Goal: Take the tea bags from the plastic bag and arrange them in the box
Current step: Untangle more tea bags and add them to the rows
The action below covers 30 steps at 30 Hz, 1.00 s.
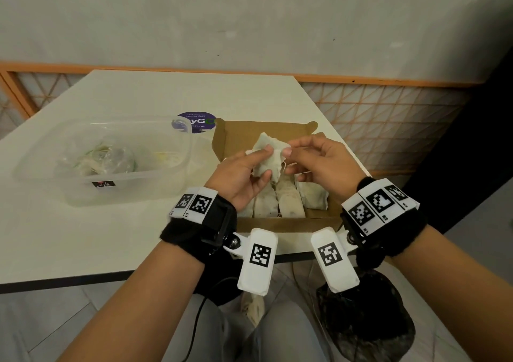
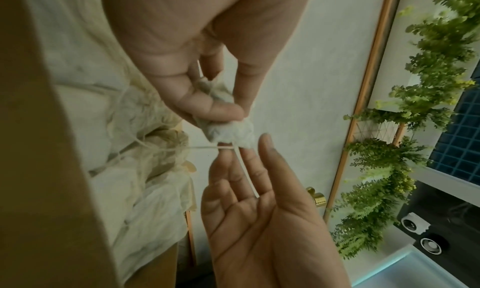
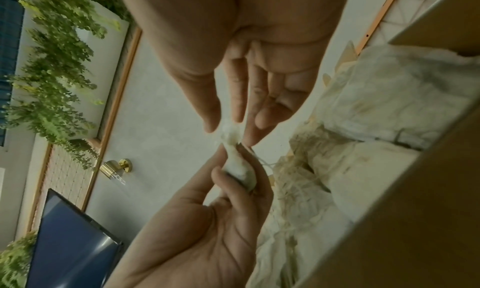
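Above the open cardboard box (image 1: pixel 241 131) my two hands hold one white tea bag (image 1: pixel 273 154). My left hand (image 1: pixel 265 161) grips its body between thumb and fingers. My right hand (image 1: pixel 290 150) pinches its right corner, and a thin string hangs from that side. The left wrist view has my left hand (image 2: pixel 237 112) pinching the crumpled tea bag (image 2: pixel 228 131) while my right hand (image 2: pixel 246 148) meets it with the string across its fingers. Several tea bags (image 1: pixel 288 203) lie side by side in the box. The plastic bag (image 1: pixel 111 157) lies in a clear tub.
The clear plastic tub (image 1: pixel 172 145) stands left of the box on the white table (image 1: pixel 111 236). A purple round sticker (image 1: pixel 194 122) lies behind the two. The box sits close to the table's near edge. A dark bag (image 1: pixel 366 320) is below the table at right.
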### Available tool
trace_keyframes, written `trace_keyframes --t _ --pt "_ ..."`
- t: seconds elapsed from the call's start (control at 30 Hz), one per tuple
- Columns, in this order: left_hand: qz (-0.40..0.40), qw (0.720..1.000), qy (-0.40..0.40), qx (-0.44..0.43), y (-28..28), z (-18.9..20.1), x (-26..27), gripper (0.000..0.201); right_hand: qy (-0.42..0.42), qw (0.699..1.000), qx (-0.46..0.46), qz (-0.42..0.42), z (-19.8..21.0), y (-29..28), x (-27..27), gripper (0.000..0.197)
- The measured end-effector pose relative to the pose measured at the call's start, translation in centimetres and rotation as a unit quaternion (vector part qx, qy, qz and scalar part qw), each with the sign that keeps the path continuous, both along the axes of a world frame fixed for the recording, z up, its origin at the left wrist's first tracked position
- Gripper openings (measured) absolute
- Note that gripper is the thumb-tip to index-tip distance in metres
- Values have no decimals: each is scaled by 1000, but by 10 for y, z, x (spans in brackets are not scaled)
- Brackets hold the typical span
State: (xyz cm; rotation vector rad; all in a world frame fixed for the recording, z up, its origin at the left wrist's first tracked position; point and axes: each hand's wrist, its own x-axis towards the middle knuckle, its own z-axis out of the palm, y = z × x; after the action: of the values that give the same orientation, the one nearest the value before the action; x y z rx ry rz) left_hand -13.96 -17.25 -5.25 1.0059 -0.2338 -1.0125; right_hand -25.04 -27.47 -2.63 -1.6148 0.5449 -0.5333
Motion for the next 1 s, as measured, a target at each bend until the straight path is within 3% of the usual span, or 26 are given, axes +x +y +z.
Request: trace_keyframes --t 0.1,0.3,0.4,0.57,0.77,0.83,0.9,1.0 --pt "4 1000 14 -17 -3 0 -2 20 29 1000 0 -4 2 3 4 44" --pt "20 997 66 -31 -6 2 -3 10 54 998 18 1 4 3 12 62" --pt "30 999 37 -14 -4 2 -4 16 65 998 12 6 5 -1 11 55" --pt "49 998 17 17 0 3 0 12 87 996 -14 -8 -4 -13 4 26" --pt "54 998 -8 17 -5 6 4 6 108 993 -37 -21 -6 -22 -2 7" --pt "65 998 7 -10 -5 8 5 7 120 990 -65 -31 -5 -26 -3 8" --pt "84 996 20 -32 -3 10 8 22 129 986 -89 -50 -5 -31 -6 4" --pt "102 992 44 -60 1 11 16 31 126 984 -97 -77 -4 -39 -11 14"
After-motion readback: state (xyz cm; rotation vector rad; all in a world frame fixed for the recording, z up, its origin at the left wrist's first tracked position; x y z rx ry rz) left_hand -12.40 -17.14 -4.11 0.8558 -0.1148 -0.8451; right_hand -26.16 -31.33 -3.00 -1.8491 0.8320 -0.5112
